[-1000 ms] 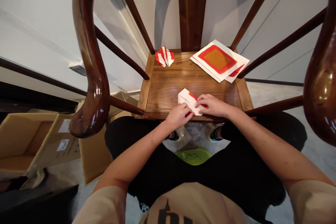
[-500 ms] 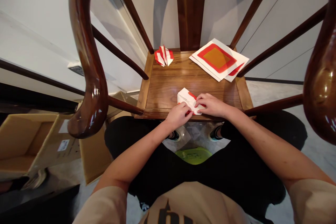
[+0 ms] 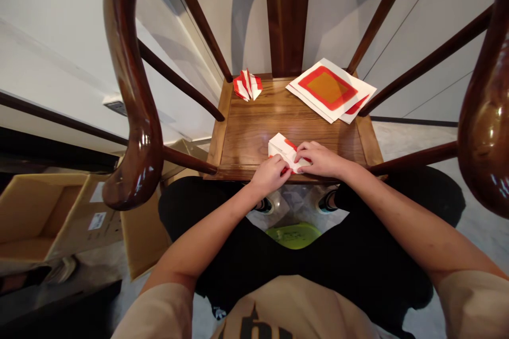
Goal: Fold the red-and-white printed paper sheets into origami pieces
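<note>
A partly folded white and red paper [image 3: 280, 144] lies at the front edge of the wooden chair seat [image 3: 254, 122]. My left hand [image 3: 272, 174] has its fingers closed on the paper's lower left part. From the right, my right hand [image 3: 318, 159] grips the paper's right side, thumb and fingers bent over it. At the seat's back left sits a folded red and white paper piece [image 3: 247, 86]. Flat white sheets with a red and orange print [image 3: 328, 89] overlap at the back right.
Curved wooden armrests [image 3: 139, 132] rise on both sides of the seat. Open cardboard boxes [image 3: 71, 217] stand on the floor at the left. A green object [image 3: 296, 235] lies below the seat, between my legs. Part of another person's foot shows at the lower left.
</note>
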Demonstrator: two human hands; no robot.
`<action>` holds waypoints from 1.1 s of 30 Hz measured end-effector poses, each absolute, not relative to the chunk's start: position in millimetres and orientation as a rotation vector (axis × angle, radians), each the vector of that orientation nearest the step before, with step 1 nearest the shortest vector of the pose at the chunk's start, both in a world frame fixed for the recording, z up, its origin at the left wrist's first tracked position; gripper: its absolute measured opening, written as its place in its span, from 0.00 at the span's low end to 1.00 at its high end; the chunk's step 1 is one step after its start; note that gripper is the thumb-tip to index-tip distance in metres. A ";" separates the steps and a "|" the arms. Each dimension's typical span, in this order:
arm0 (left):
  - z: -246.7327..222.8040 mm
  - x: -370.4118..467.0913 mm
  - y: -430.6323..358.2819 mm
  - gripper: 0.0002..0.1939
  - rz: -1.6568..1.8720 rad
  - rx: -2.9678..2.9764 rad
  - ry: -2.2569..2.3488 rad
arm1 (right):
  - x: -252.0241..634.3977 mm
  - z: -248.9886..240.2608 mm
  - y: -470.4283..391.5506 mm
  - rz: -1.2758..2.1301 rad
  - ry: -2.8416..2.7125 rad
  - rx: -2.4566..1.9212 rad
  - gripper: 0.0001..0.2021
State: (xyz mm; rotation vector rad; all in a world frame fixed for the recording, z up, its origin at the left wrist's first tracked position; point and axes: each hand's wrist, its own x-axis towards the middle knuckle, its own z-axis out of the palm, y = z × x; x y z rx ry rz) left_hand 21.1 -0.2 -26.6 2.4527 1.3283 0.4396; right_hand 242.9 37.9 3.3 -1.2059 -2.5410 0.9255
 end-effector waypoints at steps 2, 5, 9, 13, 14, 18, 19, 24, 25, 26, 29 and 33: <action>-27.3 21.2 -0.1 0.09 0.439 2.456 1.325 | 242.8 4.5 37.2 0.907 -2.555 -1.206 0.12; -27.9 21.1 -0.6 0.09 0.439 2.456 1.330 | 242.7 4.0 37.1 0.883 -2.572 -1.213 0.12; -27.7 19.6 -1.3 0.10 0.427 2.471 1.328 | 243.6 2.4 38.9 0.896 -2.585 -1.193 0.13; -27.8 16.5 -2.8 0.10 0.428 2.463 1.311 | 244.9 1.9 39.9 0.904 -2.600 -1.171 0.13; -28.0 15.9 -3.4 0.10 0.433 2.461 1.317 | 245.1 1.7 39.8 0.902 -2.601 -1.172 0.13; -28.8 14.4 -5.8 0.12 0.407 2.499 1.366 | 246.0 0.8 39.1 0.884 -2.599 -1.162 0.13; -28.7 13.8 -6.2 0.12 0.388 2.513 1.382 | 246.2 0.9 38.9 0.881 -2.599 -1.154 0.14; -26.3 8.1 -7.6 0.13 0.352 2.538 1.430 | 248.1 2.8 38.7 0.871 -2.607 -1.132 0.15; -25.8 6.8 -7.9 0.13 0.357 2.538 1.428 | 248.6 2.8 38.9 0.868 -2.612 -1.127 0.15; -25.4 5.6 -8.3 0.13 0.363 2.536 1.427 | 248.9 2.6 39.2 0.863 -2.619 -1.123 0.15; -24.9 3.1 -8.8 0.13 0.372 2.518 1.436 | 249.5 0.4 40.3 0.854 -2.631 -1.116 0.15; -24.3 1.8 -7.2 0.12 0.376 2.491 1.426 | 248.4 -1.6 39.9 0.846 -2.640 -1.126 0.15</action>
